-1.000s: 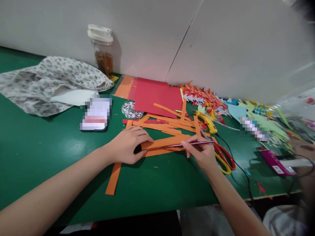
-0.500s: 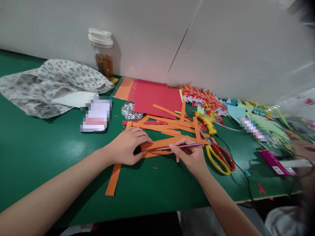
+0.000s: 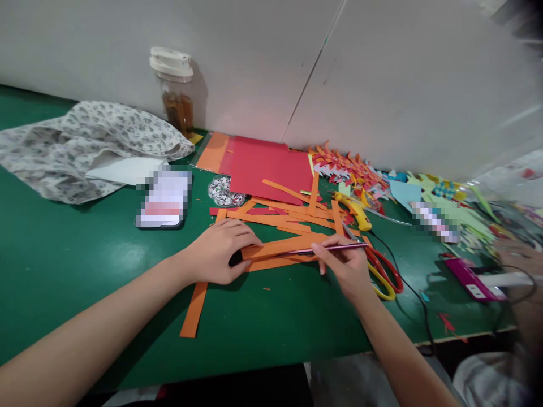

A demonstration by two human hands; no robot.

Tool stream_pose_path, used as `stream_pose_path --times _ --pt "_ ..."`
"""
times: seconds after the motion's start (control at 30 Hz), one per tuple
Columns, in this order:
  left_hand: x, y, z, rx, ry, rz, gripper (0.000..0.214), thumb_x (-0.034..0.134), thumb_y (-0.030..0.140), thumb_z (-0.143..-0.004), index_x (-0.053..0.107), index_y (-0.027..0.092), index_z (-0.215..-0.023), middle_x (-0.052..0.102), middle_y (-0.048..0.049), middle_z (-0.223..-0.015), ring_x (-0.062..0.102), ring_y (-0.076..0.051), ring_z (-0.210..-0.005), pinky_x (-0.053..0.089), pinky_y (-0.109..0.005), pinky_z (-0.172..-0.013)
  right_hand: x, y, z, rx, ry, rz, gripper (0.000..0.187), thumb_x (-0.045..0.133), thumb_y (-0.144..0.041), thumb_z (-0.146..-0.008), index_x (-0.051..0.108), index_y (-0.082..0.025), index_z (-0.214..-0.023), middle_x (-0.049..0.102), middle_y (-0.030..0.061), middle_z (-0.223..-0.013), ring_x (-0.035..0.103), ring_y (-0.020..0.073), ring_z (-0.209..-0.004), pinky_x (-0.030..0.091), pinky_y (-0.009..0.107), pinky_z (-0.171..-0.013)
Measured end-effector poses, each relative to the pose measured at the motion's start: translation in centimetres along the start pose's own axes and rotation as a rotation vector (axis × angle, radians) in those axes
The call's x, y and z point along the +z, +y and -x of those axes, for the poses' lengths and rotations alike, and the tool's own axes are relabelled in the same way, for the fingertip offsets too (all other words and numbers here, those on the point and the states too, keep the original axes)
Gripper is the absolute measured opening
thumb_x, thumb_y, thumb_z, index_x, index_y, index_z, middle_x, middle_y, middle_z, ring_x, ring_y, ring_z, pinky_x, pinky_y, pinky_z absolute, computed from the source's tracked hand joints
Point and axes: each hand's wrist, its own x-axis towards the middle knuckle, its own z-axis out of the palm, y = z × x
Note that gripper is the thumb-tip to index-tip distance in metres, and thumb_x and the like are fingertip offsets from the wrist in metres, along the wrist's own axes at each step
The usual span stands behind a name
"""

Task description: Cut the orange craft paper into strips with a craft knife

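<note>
My left hand is closed in a pinch on the left end of a folded orange paper strip, which lies flat just above the green table. In my right hand is a slim, glossy purple-pink tool, pen-like in shape; its exact kind is unclear. Its thin left end points along the gap between the strip's two layers, with the tip partly hidden by the paper. Under my left wrist another orange strip sticks out. Scissors with red and yellow handles lie beside my right hand, partly covered.
Behind the hands are loose orange strips, red paper, and a yellow glue gun. A phone, cloth and cup stand left. Paper pieces, a magenta object and a cable lie right.
My right hand has slid to the right along the strip with the purple-pink tool, now covering more of the scissors' handles. My left hand has stayed in place on the strip.
</note>
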Motion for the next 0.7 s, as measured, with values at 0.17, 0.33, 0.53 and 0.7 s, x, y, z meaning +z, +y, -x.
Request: stream_pose_path --times 0.17,0.33,0.53,0.7 --pt "0.1 -0.1 0.1 -0.002 -0.005 0.004 0.033 0.057 0.026 -0.08 0.061 0.02 -0.112 0.066 -0.0067 -0.109 0.059 -0.025 -0.103 0.045 -0.045 -0.093 -0.9 0.1 0.5 -0.02 0.042 -0.022 0.022 0.072 -0.035 -0.078 0.059 -0.021 -0.068 0.054 -0.005 -0.049 0.05 0.0102 -0.037 0.041 0.024 -0.041" --pt "-0.1 0.1 0.1 -0.005 -0.003 -0.004 0.032 0.057 0.024 -0.08 0.06 0.019 -0.111 0.066 -0.0058 -0.108 0.059 -0.024 -0.102 0.045 -0.043 -0.093 -0.4 0.1 0.7 -0.027 0.01 0.005 0.021 0.072 -0.035 -0.079 0.061 -0.021 -0.068 0.054 -0.0045 -0.048 0.05 0.0102 -0.039 0.04 0.024 -0.042" --pt "-0.2 0.2 0.0 0.014 0.018 -0.009 0.035 0.057 0.025 -0.078 0.06 0.02 -0.113 0.067 -0.0053 -0.108 0.06 -0.023 -0.101 0.043 -0.043 -0.094 -0.8 0.4 0.6 -0.035 0.014 0.03 0.021 0.071 -0.034 -0.079 0.061 -0.021 -0.068 0.055 -0.0039 -0.05 0.051 0.0106 -0.039 0.04 0.025 -0.043" --pt "-0.1 0.2 0.0 0.005 0.012 -0.021 0.037 0.056 0.025 -0.076 0.059 0.02 -0.113 0.067 -0.0051 -0.109 0.06 -0.024 -0.102 0.042 -0.042 -0.095 -1.4 0.3 0.7 -0.049 0.049 0.02 0.019 0.071 -0.031 -0.079 0.061 -0.021 -0.066 0.055 -0.004 -0.05 0.05 0.0105 -0.04 0.039 0.025 -0.043"
